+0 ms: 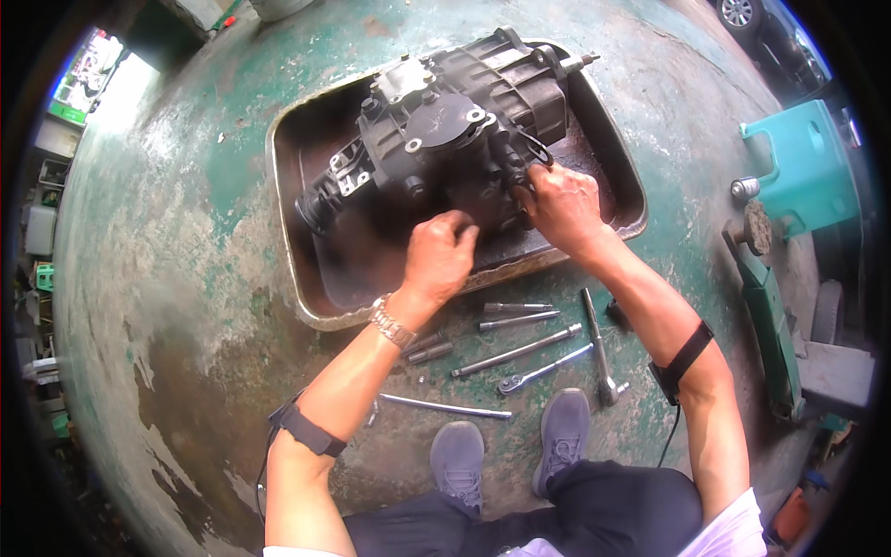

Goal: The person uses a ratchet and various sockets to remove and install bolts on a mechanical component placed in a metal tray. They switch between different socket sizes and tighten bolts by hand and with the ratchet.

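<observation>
A dark, greasy gearbox-like casing [445, 121] lies in a shallow metal pan [348, 278] on the floor. My right hand [564, 202] is at the casing's right side, its fingers curled against a dark fitting below a thin black loop [536, 148]. Whatever those fingers grip is hidden. In front of the casing, over the pan's near part, my left hand [440, 252] is closed with thumb and fingertips together. I cannot make out anything between them. A metal watch [392, 323] circles my left wrist.
Before my shoes lie a ratchet [548, 369], an extension bar [520, 350], a long-handled wrench [599, 343], another bar [445, 406] and sockets [430, 353]. A teal stool [807, 167] and a green jack-like tool [770, 316] stand to the right. A car [784, 42] is beyond.
</observation>
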